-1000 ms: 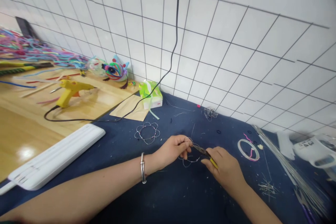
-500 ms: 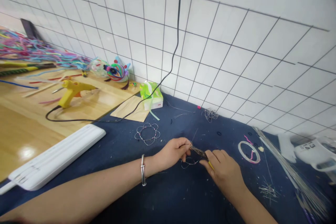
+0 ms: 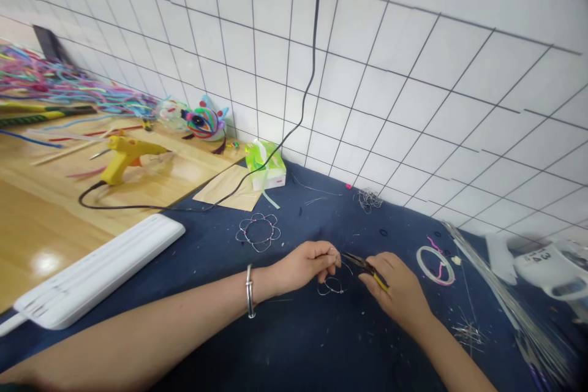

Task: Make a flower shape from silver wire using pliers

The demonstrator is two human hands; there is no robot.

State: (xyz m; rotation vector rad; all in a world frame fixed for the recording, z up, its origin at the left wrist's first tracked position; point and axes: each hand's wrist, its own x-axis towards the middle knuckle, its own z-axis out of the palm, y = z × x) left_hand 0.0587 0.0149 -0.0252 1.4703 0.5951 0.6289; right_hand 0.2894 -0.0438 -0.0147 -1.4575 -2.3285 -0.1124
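Note:
Thin looped wire (image 3: 333,285) hangs from my left hand (image 3: 315,263), whose thumb and fingers are pinched on it. My right hand (image 3: 397,285) is wrapped round the yellow handle of dark-nosed pliers (image 3: 362,262). The pliers' tips point left, just right of my left fingertips, and look apart from them. A finished-looking wire flower shape (image 3: 258,232) with small reddish beads lies on the dark blue mat, up and left of my left hand.
On the left are a white power strip (image 3: 101,269) and a corded yellow glue gun (image 3: 126,156). Tissues (image 3: 266,165) stand by the grid wall. A white ring (image 3: 435,265), wire bundles (image 3: 496,282) and a white tool (image 3: 546,269) lie right.
The pliers and my right hand have moved slightly right, away from my left fingertips. A curved wire end now shows beside my left fingers.

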